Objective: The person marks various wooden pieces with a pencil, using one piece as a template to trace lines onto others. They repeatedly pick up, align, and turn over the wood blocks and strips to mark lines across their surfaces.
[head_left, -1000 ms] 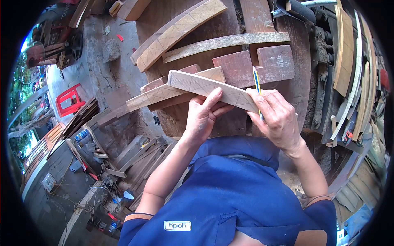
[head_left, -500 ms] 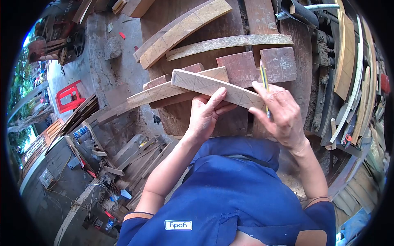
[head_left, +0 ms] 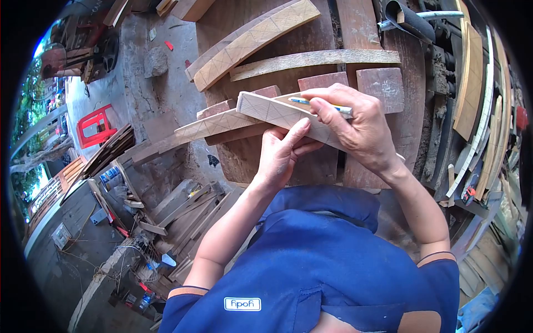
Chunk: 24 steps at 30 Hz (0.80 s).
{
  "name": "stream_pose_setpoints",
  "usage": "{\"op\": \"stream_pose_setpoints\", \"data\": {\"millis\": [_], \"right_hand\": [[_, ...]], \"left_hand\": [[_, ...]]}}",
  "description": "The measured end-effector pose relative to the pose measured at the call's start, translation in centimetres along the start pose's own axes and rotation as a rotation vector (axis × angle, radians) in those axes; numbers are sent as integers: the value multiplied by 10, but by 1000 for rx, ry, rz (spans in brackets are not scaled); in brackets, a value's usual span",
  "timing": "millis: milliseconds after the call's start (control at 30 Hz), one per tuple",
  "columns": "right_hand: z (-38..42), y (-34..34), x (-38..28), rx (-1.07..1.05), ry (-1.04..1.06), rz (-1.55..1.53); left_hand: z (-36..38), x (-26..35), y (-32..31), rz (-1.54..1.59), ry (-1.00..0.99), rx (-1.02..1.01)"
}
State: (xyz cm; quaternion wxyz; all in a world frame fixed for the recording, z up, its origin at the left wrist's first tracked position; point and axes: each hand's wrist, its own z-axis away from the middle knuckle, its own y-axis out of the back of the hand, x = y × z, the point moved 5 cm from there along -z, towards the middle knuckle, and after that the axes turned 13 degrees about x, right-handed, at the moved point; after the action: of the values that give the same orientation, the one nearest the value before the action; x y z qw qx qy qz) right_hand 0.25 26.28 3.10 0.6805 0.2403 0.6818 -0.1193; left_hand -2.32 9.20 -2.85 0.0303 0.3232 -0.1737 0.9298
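Note:
My left hand (head_left: 283,150) grips a pale wooden piece (head_left: 269,111) marked with crossing pencil lines, thumb on top and fingers beneath. A pencil (head_left: 322,105) is pinched in my right hand (head_left: 358,122), which lies over the right part of that piece; its tip points left. Under the held piece lies another marked wooden strip (head_left: 208,125), reaching out to the left. Reddish wooden blocks (head_left: 380,89) sit just beyond my right hand, one partly hidden by it.
Beyond the hands, a curved strip (head_left: 316,59) and a marked curved board (head_left: 255,44) lie on the wooden bench (head_left: 411,100). Long strips (head_left: 469,83) stand along the right side. A red plastic stool (head_left: 97,127) and scrap wood (head_left: 194,222) are on the left.
My right hand has moved left over the marked wooden piece, and the pencil has swung from near upright to lying almost flat. My left hand keeps its hold.

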Motion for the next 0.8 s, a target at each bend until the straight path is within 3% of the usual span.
{"op": "stream_pose_setpoints", "data": {"millis": [300, 400, 600, 667, 800], "right_hand": [[-4, -15, 12, -36, -30, -16], [-9, -18, 17, 2, 13, -53], [-21, -24, 12, -113, 64, 5], [-22, -24, 4, -122, 229, 65], [-18, -14, 5, -153, 250, 155]], "left_hand": [[0, 0, -1, -5, -1, -6], [0, -2, 1, -12, 15, -1], [-2, -4, 3, -15, 23, -10], [-1, -3, 1, -22, 15, -9], [-1, -3, 1, -7, 16, -3]]}}
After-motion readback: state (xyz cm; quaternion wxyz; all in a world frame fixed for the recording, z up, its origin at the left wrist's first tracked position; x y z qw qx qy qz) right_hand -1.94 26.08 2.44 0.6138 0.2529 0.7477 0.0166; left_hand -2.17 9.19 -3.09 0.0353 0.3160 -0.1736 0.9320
